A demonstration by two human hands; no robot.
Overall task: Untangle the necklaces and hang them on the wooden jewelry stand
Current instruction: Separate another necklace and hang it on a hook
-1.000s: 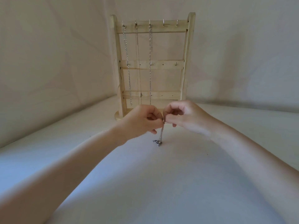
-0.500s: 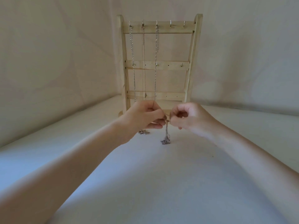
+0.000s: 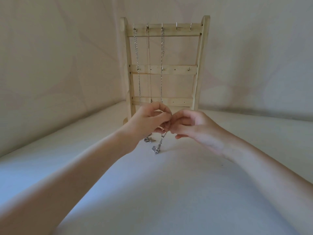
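Silver chain [image 3: 160,141] hangs from the spot where both hands meet, just in front of the foot of the wooden jewelry stand [image 3: 202,65]. The left hand [image 3: 149,121] and the right hand [image 3: 194,128] are together, fingertips touching, and each pinches the upper end of the chain with curled fingers and thumb. From that pinch the chain runs nearly straight down, leaning slightly left and nearer, so its long axis is close to upright; its lower end, with a small pendant [image 3: 156,150], touches the white tabletop [image 3: 169,192] directly below and a little nearer than the hands. A second small heap of silver chain [image 3: 149,139] lies on the tabletop just left of the hanging one, under the left hand; whether it joins the held chain I cannot tell.

Behind the hands the stand is upright, its broad face turned toward the viewer. Three hung necklaces [image 3: 161,65] drop straight down from the left three hooks of the top bar, their lower ends hidden behind the left hand. The two right hooks [image 3: 183,27] carry nothing.
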